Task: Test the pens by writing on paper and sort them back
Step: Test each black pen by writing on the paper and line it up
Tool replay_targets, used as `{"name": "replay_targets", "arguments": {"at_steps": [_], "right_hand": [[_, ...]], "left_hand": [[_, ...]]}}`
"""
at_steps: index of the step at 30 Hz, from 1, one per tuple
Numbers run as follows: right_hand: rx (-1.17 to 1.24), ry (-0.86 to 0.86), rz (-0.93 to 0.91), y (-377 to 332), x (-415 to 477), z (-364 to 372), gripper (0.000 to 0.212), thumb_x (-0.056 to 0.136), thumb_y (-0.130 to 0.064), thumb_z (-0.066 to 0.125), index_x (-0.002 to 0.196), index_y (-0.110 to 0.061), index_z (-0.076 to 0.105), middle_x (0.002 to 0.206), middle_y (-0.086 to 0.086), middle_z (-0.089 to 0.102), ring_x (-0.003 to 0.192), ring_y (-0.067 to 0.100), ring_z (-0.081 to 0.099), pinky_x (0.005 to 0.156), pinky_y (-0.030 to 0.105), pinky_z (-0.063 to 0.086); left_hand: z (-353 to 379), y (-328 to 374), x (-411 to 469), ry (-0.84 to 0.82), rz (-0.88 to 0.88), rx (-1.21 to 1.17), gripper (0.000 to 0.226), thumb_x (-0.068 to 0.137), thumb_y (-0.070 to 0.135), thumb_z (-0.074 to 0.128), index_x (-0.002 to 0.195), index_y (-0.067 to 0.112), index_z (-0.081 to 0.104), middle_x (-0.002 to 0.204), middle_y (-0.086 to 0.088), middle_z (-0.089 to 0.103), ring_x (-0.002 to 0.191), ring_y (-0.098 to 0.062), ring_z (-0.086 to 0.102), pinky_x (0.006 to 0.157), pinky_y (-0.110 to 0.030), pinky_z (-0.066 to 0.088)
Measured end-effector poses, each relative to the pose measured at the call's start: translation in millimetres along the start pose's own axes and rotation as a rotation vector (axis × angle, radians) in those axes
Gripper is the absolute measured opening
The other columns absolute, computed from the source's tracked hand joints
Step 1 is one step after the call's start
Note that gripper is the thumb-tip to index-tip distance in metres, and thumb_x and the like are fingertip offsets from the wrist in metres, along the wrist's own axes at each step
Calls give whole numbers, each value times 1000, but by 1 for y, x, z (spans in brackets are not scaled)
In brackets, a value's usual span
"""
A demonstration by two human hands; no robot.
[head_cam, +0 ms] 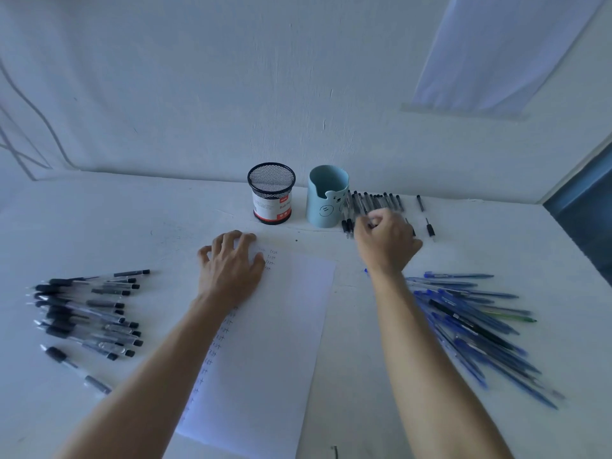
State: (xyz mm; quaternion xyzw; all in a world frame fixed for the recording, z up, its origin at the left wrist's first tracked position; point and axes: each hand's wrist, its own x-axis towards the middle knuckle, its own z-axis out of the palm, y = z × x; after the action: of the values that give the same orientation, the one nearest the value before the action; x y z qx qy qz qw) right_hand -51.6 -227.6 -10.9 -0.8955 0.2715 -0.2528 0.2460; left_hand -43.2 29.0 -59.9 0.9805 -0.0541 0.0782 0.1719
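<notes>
a white table (463, 246) stands against a bare white wall. the paper (281, 326) lies in the middle, a long column of "test" down its left edge, so many pens look tried already. the left hand (231, 270) presses flat on its top corner, fingers spread. the right hand (385, 240) reaches over the row of black pens (374, 202) beside the blue cup (326, 197), fingers curled; whether it pinches one i cannot tell. more black pens (86, 313) lie at the left and blue pens (470, 319) at the right. the mesh holder (271, 193) looks empty, so the sorting back seems mostly undone.
</notes>
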Motion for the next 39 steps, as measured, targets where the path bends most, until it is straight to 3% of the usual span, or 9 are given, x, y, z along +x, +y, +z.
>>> {"name": "replay_targets", "arguments": {"at_steps": [4,10,18,22,26,30,35,37,39], "right_hand": [[183,-160,-298,-17,-62,7,30,79,-37,47,92,-22,70,89,-3,68,88,25,63,77,37,40],[-24,-544,-550,-22,-126,21,61,79,-53,35,127,-27,63,139,2,53,133,23,43,107,43,29],[-219,-680,-574,-20,-140,16,88,74,-64,2,154,-35,25,166,-4,12,153,19,4,120,51,-5],[-242,-665,-577,-19,-141,18,87,76,-65,2,155,-37,21,167,-5,9,153,20,3,121,50,-3],[-243,-669,-578,-18,-142,18,86,77,-66,2,156,-38,19,167,-6,8,153,18,2,122,48,-3],[-249,-670,-571,-18,-144,16,87,76,-66,0,156,-39,18,167,-6,7,153,18,1,122,48,-3],[-270,-685,-590,-18,-143,16,87,77,-66,-2,157,-35,13,167,-2,2,154,19,-4,123,46,-8],[-287,-691,-601,-17,-142,16,78,86,-64,6,158,-33,11,167,2,0,154,21,-6,122,46,-10],[-295,-701,-602,-17,-142,16,74,90,-63,10,158,-33,9,167,3,-2,153,21,-7,122,47,-10]], "left_hand": [[-9,-3,2,-33,-62,-145,45,92,44,59,134,30,55,144,5,49,139,-18,35,112,-40,18],[-41,-21,-1,38,-223,-592,41,88,10,59,128,19,62,131,-11,59,126,-25,54,106,-38,41],[-63,-75,-23,3,-387,111,37,89,21,47,121,10,63,143,-8,50,133,-31,33,106,-49,24],[-68,-85,-33,-51,-486,213,24,85,16,46,100,5,61,121,-12,56,120,-33,41,101,-49,28],[-66,-96,-33,51,-434,206,23,88,0,50,102,-3,67,113,-21,60,110,-40,50,98,-50,38],[-67,-97,-31,157,-312,144,19,92,4,60,108,7,70,117,-19,63,114,-41,49,96,-51,38],[-61,-79,-29,393,158,-187,13,96,8,62,108,5,66,120,-15,69,130,-40,52,105,-49,39],[-63,-62,-33,390,296,-309,16,100,12,58,112,5,64,114,-11,71,118,-31,62,96,-33,42],[-69,-42,-38,383,244,-479,17,102,25,50,116,18,58,90,-3,69,83,-15,65,73,-20,39]]}}
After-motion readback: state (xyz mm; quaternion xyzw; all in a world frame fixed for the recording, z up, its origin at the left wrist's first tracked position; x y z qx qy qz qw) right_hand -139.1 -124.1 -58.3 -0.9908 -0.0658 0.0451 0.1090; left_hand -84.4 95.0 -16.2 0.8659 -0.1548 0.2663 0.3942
